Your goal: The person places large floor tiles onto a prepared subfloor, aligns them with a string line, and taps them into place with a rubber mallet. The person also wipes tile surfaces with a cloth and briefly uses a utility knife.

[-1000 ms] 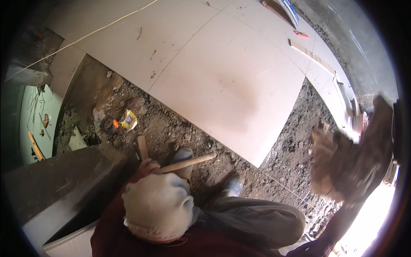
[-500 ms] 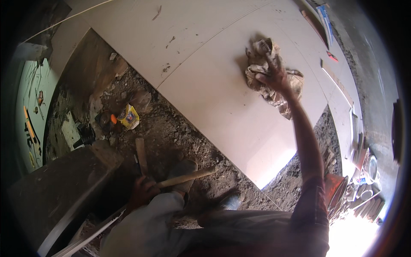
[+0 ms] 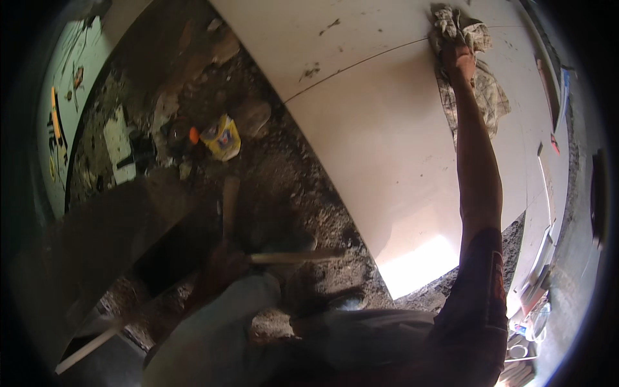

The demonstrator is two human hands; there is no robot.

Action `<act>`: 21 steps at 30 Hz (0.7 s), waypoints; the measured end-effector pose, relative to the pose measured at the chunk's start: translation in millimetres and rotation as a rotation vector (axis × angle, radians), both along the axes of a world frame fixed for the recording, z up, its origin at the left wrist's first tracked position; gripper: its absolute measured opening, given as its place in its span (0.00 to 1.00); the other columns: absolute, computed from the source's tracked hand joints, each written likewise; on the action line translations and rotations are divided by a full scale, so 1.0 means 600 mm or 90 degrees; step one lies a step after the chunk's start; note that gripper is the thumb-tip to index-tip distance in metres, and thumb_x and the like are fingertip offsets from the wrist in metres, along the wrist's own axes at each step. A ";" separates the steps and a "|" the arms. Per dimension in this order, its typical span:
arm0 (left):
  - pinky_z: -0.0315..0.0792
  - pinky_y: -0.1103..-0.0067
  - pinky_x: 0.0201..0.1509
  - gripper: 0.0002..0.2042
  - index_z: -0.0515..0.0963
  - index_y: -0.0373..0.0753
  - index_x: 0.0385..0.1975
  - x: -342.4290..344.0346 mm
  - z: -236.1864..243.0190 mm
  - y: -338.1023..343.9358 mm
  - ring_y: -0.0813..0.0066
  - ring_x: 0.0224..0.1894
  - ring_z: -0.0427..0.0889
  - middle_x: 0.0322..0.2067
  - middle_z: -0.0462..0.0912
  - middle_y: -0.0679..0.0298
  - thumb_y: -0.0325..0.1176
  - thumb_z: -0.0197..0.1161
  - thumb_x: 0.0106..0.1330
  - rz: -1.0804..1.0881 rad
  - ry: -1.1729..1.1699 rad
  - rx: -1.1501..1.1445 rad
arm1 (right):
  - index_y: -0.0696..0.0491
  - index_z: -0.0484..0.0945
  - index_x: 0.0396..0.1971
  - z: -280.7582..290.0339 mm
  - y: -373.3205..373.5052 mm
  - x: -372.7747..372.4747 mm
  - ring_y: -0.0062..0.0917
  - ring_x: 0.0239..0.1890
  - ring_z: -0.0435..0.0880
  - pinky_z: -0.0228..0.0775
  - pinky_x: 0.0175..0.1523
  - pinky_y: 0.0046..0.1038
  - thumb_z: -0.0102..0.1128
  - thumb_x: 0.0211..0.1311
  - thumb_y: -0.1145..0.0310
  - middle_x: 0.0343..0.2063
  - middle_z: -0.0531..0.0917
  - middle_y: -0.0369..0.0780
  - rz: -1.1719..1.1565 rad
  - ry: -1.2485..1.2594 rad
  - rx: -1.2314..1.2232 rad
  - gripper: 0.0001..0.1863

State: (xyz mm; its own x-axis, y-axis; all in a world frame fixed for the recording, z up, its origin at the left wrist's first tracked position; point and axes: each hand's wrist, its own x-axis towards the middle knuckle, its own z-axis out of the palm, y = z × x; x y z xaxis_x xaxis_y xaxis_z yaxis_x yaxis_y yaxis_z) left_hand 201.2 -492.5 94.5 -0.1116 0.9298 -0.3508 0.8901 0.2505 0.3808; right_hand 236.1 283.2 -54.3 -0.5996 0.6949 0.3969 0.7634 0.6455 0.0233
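My right arm reaches out over large pale floor tiles (image 3: 380,142). At the far right my right hand (image 3: 459,63) is closed on a crumpled, stained beige cloth (image 3: 491,97), which lies against the tile surface. Part of the cloth bunches up beyond the fingers and part trails back beside my wrist. Low on the left, my left hand (image 3: 225,263) is in deep shadow, apparently curled around the near end of a wooden handle (image 3: 296,257). A second wooden handle (image 3: 230,203) stands just beyond that hand. My knees are bent below.
Bare rubble ground (image 3: 271,155) borders the tiles on the left. On it lie a torn yellow packet (image 3: 222,138), a small orange piece (image 3: 194,135) and a pale broken board (image 3: 118,145). Strips and a red-handled tool (image 3: 555,143) lie by the right wall.
My right hand has pushed the cloth farther away and to the right over the tiles. The view has turned, and my left side is darker. My left hand stays by the wooden handles.
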 end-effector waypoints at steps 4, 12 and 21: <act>0.68 0.53 0.64 0.15 0.81 0.50 0.46 0.000 -0.014 -0.004 0.51 0.59 0.73 0.53 0.76 0.61 0.39 0.67 0.58 0.038 -0.044 0.061 | 0.51 0.81 0.47 -0.029 -0.130 -0.054 0.45 0.39 0.85 0.77 0.42 0.43 0.49 0.68 0.49 0.39 0.84 0.50 0.107 0.108 -0.131 0.22; 0.66 0.54 0.65 0.16 0.82 0.54 0.47 -0.003 -0.003 -0.011 0.48 0.62 0.70 0.54 0.77 0.64 0.39 0.68 0.58 0.067 -0.048 0.078 | 0.67 0.72 0.46 -0.026 -0.586 -0.169 0.50 0.41 0.78 0.71 0.47 0.45 0.43 0.70 0.62 0.38 0.78 0.60 0.132 0.253 -0.522 0.21; 0.67 0.55 0.64 0.16 0.83 0.49 0.47 -0.006 -0.047 -0.101 0.56 0.59 0.74 0.51 0.77 0.62 0.37 0.69 0.57 0.165 -0.167 0.064 | 0.61 0.75 0.57 0.285 -0.802 -0.059 0.40 0.55 0.82 0.71 0.62 0.36 0.65 0.61 0.58 0.51 0.81 0.54 0.448 0.093 -0.969 0.29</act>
